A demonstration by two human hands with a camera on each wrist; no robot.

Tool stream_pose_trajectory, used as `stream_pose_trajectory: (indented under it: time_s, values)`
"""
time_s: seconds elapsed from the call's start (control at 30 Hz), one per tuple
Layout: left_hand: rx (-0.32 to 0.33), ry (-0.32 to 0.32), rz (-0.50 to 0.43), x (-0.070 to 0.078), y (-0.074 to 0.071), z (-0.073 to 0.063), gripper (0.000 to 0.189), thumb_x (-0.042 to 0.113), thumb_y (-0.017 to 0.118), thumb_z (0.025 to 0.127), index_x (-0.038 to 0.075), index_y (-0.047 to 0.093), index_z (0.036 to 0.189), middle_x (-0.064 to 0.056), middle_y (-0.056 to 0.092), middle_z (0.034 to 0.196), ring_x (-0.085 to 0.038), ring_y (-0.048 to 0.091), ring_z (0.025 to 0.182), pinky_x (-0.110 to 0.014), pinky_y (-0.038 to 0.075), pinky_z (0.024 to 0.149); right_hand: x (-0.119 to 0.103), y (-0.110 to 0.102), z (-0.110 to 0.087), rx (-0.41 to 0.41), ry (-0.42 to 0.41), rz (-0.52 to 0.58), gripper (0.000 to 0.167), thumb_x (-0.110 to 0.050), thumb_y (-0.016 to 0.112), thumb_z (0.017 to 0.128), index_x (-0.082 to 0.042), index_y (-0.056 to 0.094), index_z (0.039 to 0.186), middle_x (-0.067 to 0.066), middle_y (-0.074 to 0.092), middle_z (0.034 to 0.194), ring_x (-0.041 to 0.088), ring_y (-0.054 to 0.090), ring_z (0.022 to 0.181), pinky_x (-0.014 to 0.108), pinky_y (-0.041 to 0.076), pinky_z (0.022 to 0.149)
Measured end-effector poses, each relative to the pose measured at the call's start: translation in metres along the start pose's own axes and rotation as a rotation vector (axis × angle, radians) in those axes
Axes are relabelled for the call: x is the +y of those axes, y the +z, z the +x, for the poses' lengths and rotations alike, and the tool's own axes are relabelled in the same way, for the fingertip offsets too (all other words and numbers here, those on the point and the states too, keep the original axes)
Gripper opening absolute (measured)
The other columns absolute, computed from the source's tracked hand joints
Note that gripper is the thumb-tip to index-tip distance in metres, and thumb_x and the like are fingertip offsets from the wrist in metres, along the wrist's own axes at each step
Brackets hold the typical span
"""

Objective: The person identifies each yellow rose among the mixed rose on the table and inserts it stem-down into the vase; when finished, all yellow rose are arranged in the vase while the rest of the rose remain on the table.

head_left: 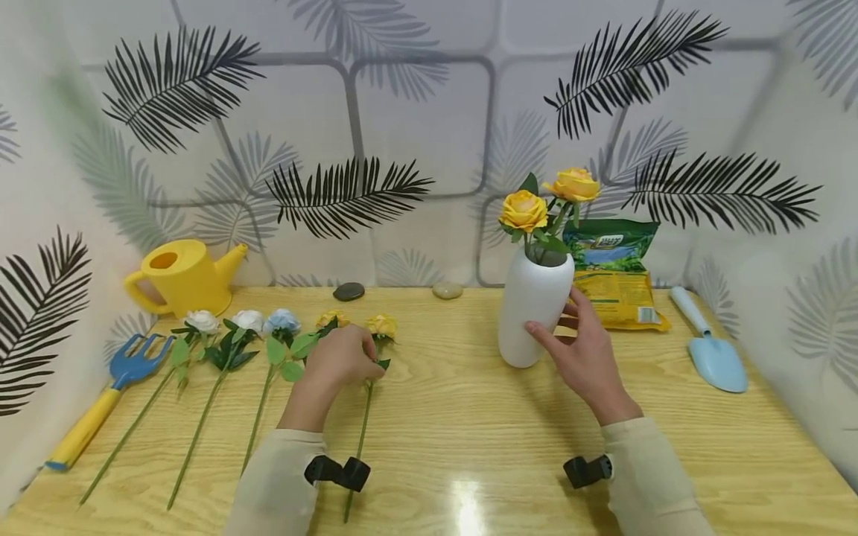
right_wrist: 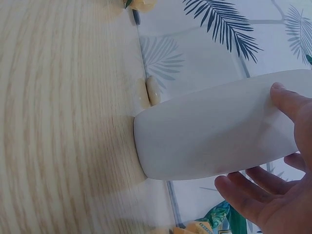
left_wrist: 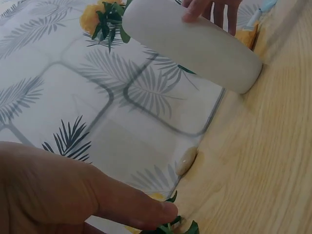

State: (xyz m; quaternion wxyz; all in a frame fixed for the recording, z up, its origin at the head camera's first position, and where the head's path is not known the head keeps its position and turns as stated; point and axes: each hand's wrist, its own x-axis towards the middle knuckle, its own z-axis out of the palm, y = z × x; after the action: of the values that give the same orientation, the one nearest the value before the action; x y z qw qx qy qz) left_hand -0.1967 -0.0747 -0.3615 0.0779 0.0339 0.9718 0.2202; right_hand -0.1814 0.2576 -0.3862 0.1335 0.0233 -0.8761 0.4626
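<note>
My right hand (head_left: 582,355) grips the white vase (head_left: 532,316) from its right side, thumb across the front and fingers around the back. Two yellow roses (head_left: 525,211) with green leaves stand in the vase. In the right wrist view, the thumb and curled fingers (right_wrist: 243,197) lie along the vase (right_wrist: 204,131). My left hand (head_left: 340,356) pinches the stem of a yellow artificial rose (head_left: 382,325), just below its bloom, at the right end of a row of flowers. In the left wrist view, green leaves (left_wrist: 170,226) show at the thumb tip; the bloom is mostly hidden.
Left of my left hand lie another yellow rose (head_left: 332,318), a blue rose (head_left: 281,321) and white roses (head_left: 248,321). Beyond are a blue hand fork (head_left: 137,365) and yellow watering can (head_left: 184,279). Stones (head_left: 447,290), a green-yellow bag (head_left: 613,290) and a light-blue trowel (head_left: 717,362) also lie around.
</note>
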Motion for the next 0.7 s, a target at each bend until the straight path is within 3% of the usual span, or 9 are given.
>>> stream_pose_trajectory:
  time_s: [0.1,0.37,0.7]
  values:
    - [-0.052,-0.026,0.038,0.0,0.005,0.0,0.02,0.021,0.084,0.082,0.015,0.065,0.08,-0.003,0.064,0.084,-0.021,0.057,0.069,-0.035,0.044,0.058,0.0,0.0,0.0,0.0,0.001,0.005,0.085,-0.038,0.069,0.095,-0.015,0.021,0.16,0.024,0.048,0.146,0.041,0.058,0.122,0.056,0.052,0.1]
    - [-0.014,-0.028,0.087,-0.002,0.019,0.001,0.038,0.019,0.087,0.078,0.016,0.053,0.062,0.0,0.05,0.064,-0.018,0.048,0.059,-0.034,0.038,0.054,0.0,-0.001,0.0,-0.006,0.008,0.0,0.085,-0.039,0.069,0.095,-0.014,0.02,0.161,0.024,0.048,0.147,0.041,0.058,0.123,0.056,0.051,0.101]
    - [0.0,-0.036,0.111,0.006,0.025,-0.001,0.048,0.011,0.084,0.08,0.018,0.044,0.055,0.004,0.034,0.053,-0.013,0.03,0.05,-0.031,0.031,0.05,0.0,-0.002,0.001,-0.005,0.003,0.001,0.085,-0.038,0.069,0.095,-0.014,0.021,0.161,0.024,0.048,0.147,0.041,0.058,0.123,0.055,0.051,0.1]
